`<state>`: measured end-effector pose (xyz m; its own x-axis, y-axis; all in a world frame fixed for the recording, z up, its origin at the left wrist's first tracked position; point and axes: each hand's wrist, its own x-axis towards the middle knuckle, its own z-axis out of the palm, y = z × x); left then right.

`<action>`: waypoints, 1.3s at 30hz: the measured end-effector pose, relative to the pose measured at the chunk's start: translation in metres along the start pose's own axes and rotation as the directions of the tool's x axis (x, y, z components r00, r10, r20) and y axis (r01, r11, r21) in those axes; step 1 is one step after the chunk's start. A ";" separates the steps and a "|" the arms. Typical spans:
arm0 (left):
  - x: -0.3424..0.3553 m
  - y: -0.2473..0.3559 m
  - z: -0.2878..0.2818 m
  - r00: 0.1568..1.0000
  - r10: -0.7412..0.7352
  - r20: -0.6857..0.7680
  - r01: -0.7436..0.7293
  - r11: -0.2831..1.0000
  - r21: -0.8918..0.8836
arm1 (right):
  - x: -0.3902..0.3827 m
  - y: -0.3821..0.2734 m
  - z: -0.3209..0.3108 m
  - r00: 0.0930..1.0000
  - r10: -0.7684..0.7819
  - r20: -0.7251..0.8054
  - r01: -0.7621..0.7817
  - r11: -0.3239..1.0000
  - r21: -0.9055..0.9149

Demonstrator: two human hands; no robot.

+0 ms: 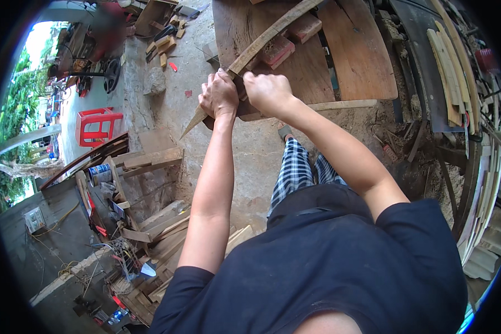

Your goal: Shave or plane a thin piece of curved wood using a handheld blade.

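A long, slightly curved wooden strip [278, 28] lies slantwise over the wooden workbench top [357, 53]. Its tapered end sticks out past the bench's near left corner. My left hand [220, 96] is closed around the strip close to that end. Beside it, on the right, my right hand [268, 92] makes a fist next to the strip; whatever it may hold is hidden by the fingers. Two reddish blocks, a nearer one [277, 52] and a farther one [305, 28], sit on the bench along the strip's right side.
Wood offcuts [164, 43] litter the concrete floor at the far left, near a red plastic stool [97, 126]. Stacked boards [167, 234] lie at my lower left. Long thin strips [448, 72] rest along the right side, with sawdust [373, 131] below the bench.
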<state>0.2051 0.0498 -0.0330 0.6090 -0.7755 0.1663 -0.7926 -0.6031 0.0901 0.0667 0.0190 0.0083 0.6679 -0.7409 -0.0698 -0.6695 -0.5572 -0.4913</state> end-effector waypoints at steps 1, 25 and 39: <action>0.001 -0.006 0.005 1.000 0.002 -0.021 -0.002 1.000 0.000 | -0.012 -0.002 -0.005 0.999 0.009 0.039 -0.009 1.000 -0.015; 0.000 0.002 0.001 0.999 -0.008 -0.048 0.007 1.000 -0.019 | 0.019 -0.002 0.010 0.999 -0.039 -0.009 0.038 0.997 -0.062; -0.001 0.002 -0.001 0.999 -0.006 -0.048 0.005 1.000 -0.020 | 0.004 0.002 0.005 1.000 -0.002 0.008 0.003 0.998 -0.056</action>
<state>0.2029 0.0495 -0.0317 0.6118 -0.7617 0.2131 -0.7898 -0.6033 0.1108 0.0691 0.0166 0.0026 0.6721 -0.7366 -0.0757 -0.6847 -0.5792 -0.4423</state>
